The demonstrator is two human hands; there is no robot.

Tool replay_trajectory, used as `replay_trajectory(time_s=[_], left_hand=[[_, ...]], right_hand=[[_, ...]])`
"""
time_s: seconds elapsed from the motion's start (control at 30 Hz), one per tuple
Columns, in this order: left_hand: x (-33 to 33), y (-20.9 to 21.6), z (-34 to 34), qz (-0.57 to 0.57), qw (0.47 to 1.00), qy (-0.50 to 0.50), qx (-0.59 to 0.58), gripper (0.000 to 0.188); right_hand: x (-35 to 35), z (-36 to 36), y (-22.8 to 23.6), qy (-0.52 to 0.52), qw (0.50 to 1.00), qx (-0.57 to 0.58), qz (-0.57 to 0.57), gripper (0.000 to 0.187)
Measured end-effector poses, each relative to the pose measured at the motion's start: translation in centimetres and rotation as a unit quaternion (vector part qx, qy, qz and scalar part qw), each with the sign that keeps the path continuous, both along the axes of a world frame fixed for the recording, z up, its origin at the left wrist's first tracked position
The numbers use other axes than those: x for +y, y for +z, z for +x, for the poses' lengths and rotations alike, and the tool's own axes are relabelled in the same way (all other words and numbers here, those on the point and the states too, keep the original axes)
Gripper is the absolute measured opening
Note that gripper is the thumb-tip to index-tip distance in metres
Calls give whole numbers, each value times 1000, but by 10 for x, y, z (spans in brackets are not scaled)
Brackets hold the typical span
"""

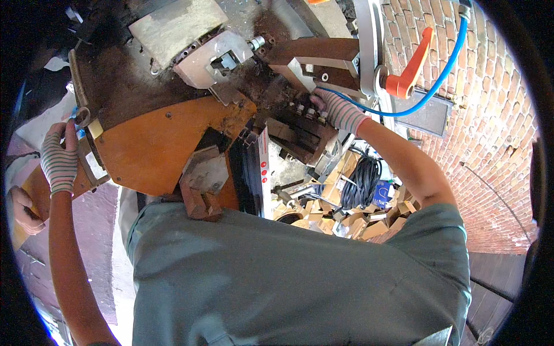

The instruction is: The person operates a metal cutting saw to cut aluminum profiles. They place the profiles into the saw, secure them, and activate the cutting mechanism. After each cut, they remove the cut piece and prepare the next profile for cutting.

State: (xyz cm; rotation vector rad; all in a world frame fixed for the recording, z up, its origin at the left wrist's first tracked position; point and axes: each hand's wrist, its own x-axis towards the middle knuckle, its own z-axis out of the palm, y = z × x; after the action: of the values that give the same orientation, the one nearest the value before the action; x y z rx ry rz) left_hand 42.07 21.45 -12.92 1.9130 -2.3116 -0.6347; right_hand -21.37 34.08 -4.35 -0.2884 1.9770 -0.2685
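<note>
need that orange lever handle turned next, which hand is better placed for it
Probably the right hand: it rests on the dark machine block just left of the orange lever handle. The left hand is at the rusty machine table's far left edge.

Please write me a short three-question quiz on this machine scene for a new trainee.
1. True or false: both hands wear striped knit gloves.
2. What does the left hand touch?
A. the orange lever handle
B. the metal bracket at the left edge of the orange machine plate
C. the coiled black cable
3. Fill in: the right hand rests on the dark block of the machine, right beside a thin ____ hose.

Key
1. True.
2. B: its fingers rest at the metal bracket on the orange machine plate; the orange lever handle and the coiled black cable are untouched.
3. Blue: the blue hose runs past the dark block.
</note>
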Motion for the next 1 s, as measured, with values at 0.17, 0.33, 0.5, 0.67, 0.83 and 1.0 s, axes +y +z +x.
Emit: replay_trajectory(time_s=[0.17,0.33,0.5,0.67,0.83,1.0], left_hand=[[4,-1,-1,-15,999,26,25,37],[2,-2,-2,-51,998,5,27,37],[3,1,-3,-19,999,34,14,35],[3,5,-5,-32,999,16,18,34],[3,6,-5,-31,999,20,-3,35],[3,2,-4,-20,999,29,2,36]], right_hand=[[4,-18,-3,468,870,130,85,43],[-11,-3,1,302,946,39,108,50],[-39,29,13,301,929,35,212,54],[-40,30,-2,328,904,114,251,56],[-31,18,-27,314,926,63,201,80],[-32,8,-30,345,897,101,256,93]])
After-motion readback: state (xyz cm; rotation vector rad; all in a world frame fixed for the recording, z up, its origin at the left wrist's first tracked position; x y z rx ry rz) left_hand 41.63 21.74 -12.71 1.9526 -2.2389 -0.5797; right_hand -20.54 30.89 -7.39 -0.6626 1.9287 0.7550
